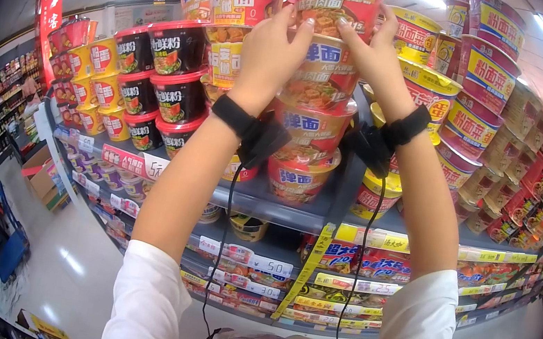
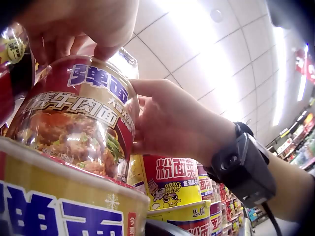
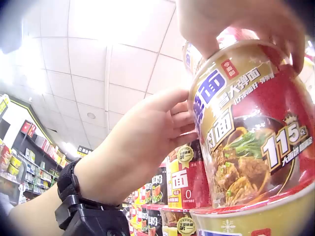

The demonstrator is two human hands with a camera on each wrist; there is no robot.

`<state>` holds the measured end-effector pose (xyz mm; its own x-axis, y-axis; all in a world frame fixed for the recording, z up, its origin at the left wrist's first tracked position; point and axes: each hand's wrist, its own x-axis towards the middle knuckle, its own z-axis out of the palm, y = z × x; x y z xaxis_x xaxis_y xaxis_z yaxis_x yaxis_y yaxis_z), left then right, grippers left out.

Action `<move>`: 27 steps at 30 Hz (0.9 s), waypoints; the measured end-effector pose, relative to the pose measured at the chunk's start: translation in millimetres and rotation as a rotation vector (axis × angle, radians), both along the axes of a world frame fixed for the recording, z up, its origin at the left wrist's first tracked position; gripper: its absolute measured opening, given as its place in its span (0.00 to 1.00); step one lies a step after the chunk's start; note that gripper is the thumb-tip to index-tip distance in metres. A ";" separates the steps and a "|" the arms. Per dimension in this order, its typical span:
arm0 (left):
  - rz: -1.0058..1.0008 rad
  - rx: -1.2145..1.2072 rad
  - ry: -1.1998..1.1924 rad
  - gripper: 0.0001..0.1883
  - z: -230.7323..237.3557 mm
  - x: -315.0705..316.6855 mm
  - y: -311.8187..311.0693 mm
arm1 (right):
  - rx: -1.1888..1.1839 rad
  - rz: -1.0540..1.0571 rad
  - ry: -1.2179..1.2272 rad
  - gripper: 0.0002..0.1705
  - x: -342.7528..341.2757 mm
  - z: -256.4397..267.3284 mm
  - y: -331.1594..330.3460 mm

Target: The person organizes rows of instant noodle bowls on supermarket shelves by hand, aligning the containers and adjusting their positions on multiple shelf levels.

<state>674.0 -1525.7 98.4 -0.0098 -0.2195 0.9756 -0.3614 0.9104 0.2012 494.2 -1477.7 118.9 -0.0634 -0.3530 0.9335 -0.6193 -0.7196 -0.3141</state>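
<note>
A red and gold instant noodle tub [image 1: 339,1] tops a stack of alike tubs in the middle of the head view. My left hand [image 1: 271,54] holds its left side and my right hand [image 1: 380,56] its right side, thumbs toward the front. Directly beneath is another red and gold tub [image 1: 321,72]. In the left wrist view, fingers of the left hand [image 2: 83,22] curl at the tub [image 2: 74,120] near its upper rim. The right wrist view has the right hand [image 3: 246,19] over the tub's rim, with the left hand [image 3: 152,128] against its far side.
Black noodle tubs [image 1: 181,47] with red lids stand in stacks at left. Yellow tubs [image 1: 426,94] and pink tubs [image 1: 485,75] rise close on the right. Price tags [image 1: 264,263] run along the shelf edges. Cables [image 1: 225,233] hang from both wrist cameras.
</note>
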 end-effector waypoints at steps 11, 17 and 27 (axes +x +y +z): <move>-0.016 -0.033 0.038 0.29 -0.7 -0.2 0.6 | 0.019 0.285 -0.002 0.47 -20.5 5.5 -28.0; 0.000 -0.077 0.051 0.30 -5.3 -1.5 0.6 | 0.231 0.178 -0.071 0.48 3.2 2.1 14.8; -0.107 -0.193 -0.042 0.22 -29.1 75.2 32.3 | -0.184 -0.231 -0.038 0.43 36.4 -32.2 65.9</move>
